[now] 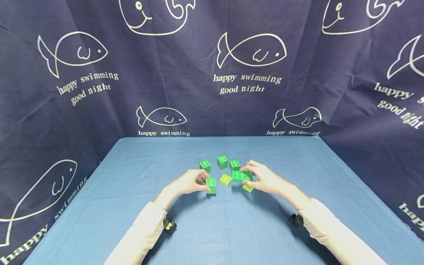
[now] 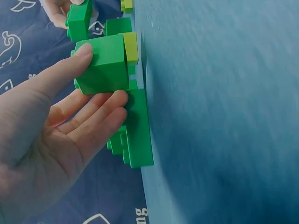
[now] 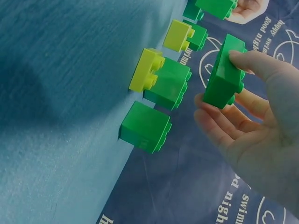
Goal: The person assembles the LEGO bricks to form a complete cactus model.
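Note:
My left hand (image 1: 192,181) pinches a tall green toy building brick (image 1: 211,186) between thumb and fingers. Whether its base touches the cloth I cannot tell. In my right hand (image 1: 265,178) is a longer green brick (image 1: 236,176), gripped by thumb and fingertips and held above the table. Under it, partly covered, lies a yellow-green brick (image 1: 247,188). Another yellow-green brick (image 1: 226,180) sits between the hands. In the left wrist view, a stepped green shape (image 2: 139,135) shows behind the left fingers.
Behind the hands stand several green bricks: one at left (image 1: 205,166), a middle one (image 1: 222,162) and one nearer the right hand (image 1: 234,164). Blue cloth (image 1: 212,228) covers the table. A dark printed curtain (image 1: 198,66) hangs at the back and sides.

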Demonstrator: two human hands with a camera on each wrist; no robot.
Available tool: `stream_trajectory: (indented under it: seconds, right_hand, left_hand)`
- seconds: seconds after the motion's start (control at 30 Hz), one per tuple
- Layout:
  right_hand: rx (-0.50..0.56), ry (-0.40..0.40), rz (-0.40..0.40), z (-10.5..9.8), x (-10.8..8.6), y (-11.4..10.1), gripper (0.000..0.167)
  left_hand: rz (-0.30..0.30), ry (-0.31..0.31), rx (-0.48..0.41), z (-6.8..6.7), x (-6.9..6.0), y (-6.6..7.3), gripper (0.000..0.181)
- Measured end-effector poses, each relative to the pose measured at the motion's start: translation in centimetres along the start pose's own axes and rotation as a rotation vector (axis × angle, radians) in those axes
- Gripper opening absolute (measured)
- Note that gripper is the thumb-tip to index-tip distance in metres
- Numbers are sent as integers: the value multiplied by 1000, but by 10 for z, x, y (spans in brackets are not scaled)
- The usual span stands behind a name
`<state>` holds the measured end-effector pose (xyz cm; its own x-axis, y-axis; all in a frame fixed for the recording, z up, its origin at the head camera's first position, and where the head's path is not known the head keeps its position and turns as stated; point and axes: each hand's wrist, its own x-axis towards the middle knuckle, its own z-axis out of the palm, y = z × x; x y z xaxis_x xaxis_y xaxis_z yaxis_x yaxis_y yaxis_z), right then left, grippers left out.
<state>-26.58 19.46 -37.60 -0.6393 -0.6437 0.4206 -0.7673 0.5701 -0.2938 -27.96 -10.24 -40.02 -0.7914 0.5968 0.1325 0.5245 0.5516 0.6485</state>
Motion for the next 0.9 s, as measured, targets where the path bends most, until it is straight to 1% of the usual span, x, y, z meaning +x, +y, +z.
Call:
stream_trajectory:
  seconds: [0.17, 0.33, 0.43, 0.67, 0.9]
  right_hand:
    - [0, 3, -13, -2, -2, 0, 31]
    - [-3, 9, -45, -3, -2, -2, 31]
    - [-3, -2, -36, -4, -3, -4, 32]
    - [15, -55, 4, -5, -2, -8, 32]
    - [36, -80, -10, -3, 0, -11, 31]
  left_hand:
    - [9, -13, 3, 6, 5, 6, 35]
    - [18, -25, 5, 11, 9, 12, 35]
    - [23, -27, 11, 14, 11, 14, 35]
    - [29, -36, 20, 19, 15, 12, 37]
    - [34, -48, 30, 21, 16, 16, 37]
